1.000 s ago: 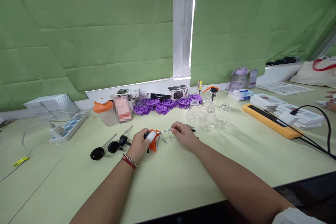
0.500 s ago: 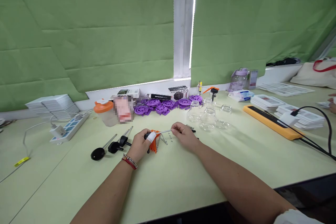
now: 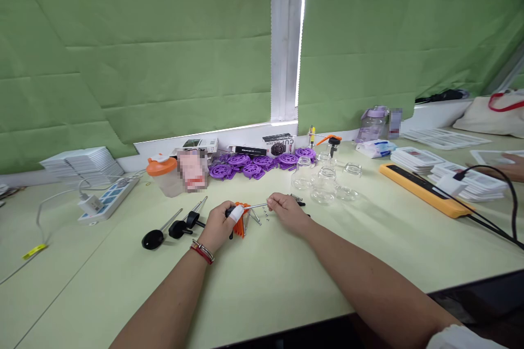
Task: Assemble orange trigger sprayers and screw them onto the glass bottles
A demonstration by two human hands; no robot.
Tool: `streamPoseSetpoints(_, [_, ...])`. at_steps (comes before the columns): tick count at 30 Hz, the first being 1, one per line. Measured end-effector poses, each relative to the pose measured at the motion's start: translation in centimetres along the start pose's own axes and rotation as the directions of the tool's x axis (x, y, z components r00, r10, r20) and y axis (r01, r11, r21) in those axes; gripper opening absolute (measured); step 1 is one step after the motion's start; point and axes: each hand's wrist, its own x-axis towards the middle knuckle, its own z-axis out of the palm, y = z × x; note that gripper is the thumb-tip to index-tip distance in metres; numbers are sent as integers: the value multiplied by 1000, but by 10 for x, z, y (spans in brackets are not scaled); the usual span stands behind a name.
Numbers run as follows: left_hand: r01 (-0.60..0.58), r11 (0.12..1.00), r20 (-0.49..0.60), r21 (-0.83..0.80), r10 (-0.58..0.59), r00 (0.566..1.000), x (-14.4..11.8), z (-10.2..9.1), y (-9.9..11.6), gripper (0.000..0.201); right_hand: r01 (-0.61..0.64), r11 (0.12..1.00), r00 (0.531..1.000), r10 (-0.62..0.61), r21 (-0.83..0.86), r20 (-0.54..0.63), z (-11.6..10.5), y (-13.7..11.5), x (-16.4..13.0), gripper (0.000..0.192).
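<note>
My left hand point(image 3: 221, 222), with a white wrap on one finger, is closed around the black end of a thin metal rod point(image 3: 256, 206). The rod points right, and my right hand point(image 3: 286, 210) pinches its tip; any small part between those fingers is hidden. Under and beside the rod lie orange handles point(image 3: 239, 227) with metal shafts, partly covered by my left hand. Several tiny metal pieces point(image 3: 267, 216) are scattered between my hands. Left of my left hand are black round-ended parts point(image 3: 153, 239) with metal rods. A spring-like black piece point(image 3: 300, 200) lies behind my right hand.
Purple plastic holders point(image 3: 254, 170) are piled at the back, with clear glass jars point(image 3: 326, 180) to their right. A shaker cup point(image 3: 162, 174) and a white power strip point(image 3: 109, 200) stand left. An orange power strip point(image 3: 426, 191) lies right, near a co-worker's hand point(image 3: 513, 167).
My hands and the rod stay almost in place. At the far right, the co-worker's hand has moved and now holds a white-edged flat sheet.
</note>
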Motion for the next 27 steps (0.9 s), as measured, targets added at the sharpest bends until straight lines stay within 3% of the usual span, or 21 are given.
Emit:
streamPoseSetpoints(8, [-25,998,-28,64,27,999,1,0,-3,34,9,1000,1000,-9,-14,3,1,-3,-1,31])
streamPoseSetpoints(14, [-57,940,-52,337,79,996,-2,-4,0,44,-2,1000,999,2,-4,-38,2,-1,-1,31])
streamPoseSetpoints(17, [-25,861,-136,509,109,985,-1,-12,4,41,-10,999,998,12,39,-68,2,-1,-1,31])
streamPoseSetpoints(21, [191,677,-347,711,100,933,5,-26,1,40,-63,996,993,68,57,-99,-1,-1,-2,36])
streamPoseSetpoints(24, [291,562,-364,774,20,931,10,-33,-7,41,-88,993,989,96,84,-109,-3,1,-1,38])
streamPoseSetpoints(27, [338,505,-359,794,-59,932,12,-32,-17,36,-91,991,989,101,95,-111,-3,3,0,38])
